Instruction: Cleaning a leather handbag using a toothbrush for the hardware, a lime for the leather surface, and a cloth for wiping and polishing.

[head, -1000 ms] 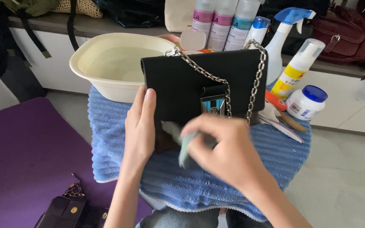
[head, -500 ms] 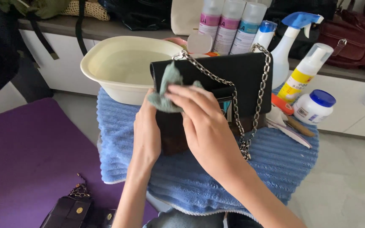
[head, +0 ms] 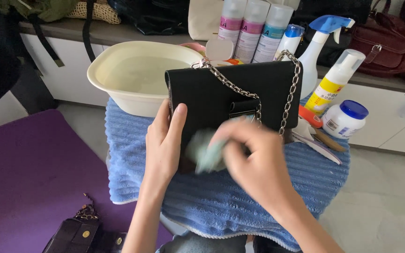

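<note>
Lower on the black leather chain-strap handbag (head: pixel 221 98) than before, right hand (head: pixel 254 159) grip pinches a pale green cloth (head: pixel 205 150); left hand (head: pixel 162 143) lies flat, open, alongside; cream plastic basin (head: pixel 132 70) behind.

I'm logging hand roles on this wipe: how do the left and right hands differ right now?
The left hand lies flat and sharp in the picture, fingers straight, pressed on the black handbag; the right hand is curled and blurred. The left hand holds nothing, while the right hand grips a pale green cloth against the handbag's lower front. The left hand is at the handbag's left edge, the right hand nearer the middle. Both touch the handbag above the blue towel.
</note>
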